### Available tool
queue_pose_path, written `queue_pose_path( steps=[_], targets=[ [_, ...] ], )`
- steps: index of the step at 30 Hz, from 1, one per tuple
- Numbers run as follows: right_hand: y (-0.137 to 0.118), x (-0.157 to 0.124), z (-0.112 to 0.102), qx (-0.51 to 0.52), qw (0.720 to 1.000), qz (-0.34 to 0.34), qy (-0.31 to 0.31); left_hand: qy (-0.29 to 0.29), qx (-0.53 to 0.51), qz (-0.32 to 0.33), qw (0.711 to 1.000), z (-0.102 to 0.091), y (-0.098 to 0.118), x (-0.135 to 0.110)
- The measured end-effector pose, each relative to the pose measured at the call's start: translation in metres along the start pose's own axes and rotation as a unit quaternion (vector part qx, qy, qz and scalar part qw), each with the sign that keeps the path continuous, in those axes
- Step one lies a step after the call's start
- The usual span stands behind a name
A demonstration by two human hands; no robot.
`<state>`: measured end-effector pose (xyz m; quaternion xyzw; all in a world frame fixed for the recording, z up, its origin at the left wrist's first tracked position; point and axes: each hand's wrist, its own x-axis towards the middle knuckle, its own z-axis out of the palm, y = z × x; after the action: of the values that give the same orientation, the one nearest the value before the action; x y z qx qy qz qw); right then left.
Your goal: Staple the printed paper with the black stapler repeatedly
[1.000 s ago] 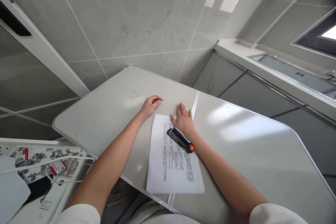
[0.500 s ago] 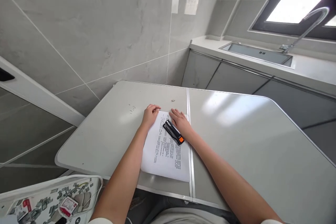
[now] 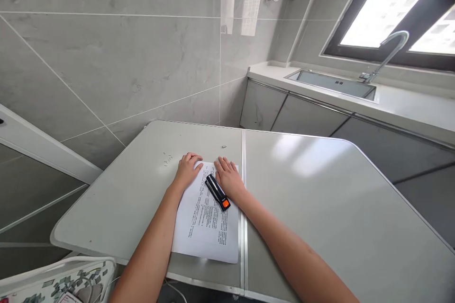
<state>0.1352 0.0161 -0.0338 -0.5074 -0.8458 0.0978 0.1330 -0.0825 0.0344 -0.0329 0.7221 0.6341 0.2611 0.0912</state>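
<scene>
Resting on the printed paper [image 3: 204,250], the black stapler [image 3: 216,190] is lying diagonally, its orange end pointing near and right. The left hand [image 3: 186,170] is spreading thumb and fingers at the far left corner, closing on nothing. The right hand [image 3: 229,181] is lying palm down, fingers extended, on the far right portion, just beside the stapler. As judged, the paper is already lying positioned and the stapler is sitting ungripped; whether any binding is done or left cannot be told.

The paper is presenting a smooth white rectangle with dense dark print; the stapler is showing a glossy, elongated body. Beneath, the smooth grey table [image 3: 302,218] is reflecting light, and a straight pale strip [image 3: 242,241] is running alongside the paper's right edge. Small dark fragments [image 3: 167,158] are lying far left. Beyond, veined grey tiles [image 3: 142,66] are covering the wall.
</scene>
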Motion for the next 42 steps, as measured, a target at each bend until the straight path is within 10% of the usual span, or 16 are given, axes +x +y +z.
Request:
queue_pose_path(
  steps=[42],
  targets=[
    [-0.003, -0.028, 0.013, -0.057, 0.998, -0.012, -0.004, -0.087, 0.109, -0.049, 0.989, 0.01, 0.018, -0.033]
  ],
)
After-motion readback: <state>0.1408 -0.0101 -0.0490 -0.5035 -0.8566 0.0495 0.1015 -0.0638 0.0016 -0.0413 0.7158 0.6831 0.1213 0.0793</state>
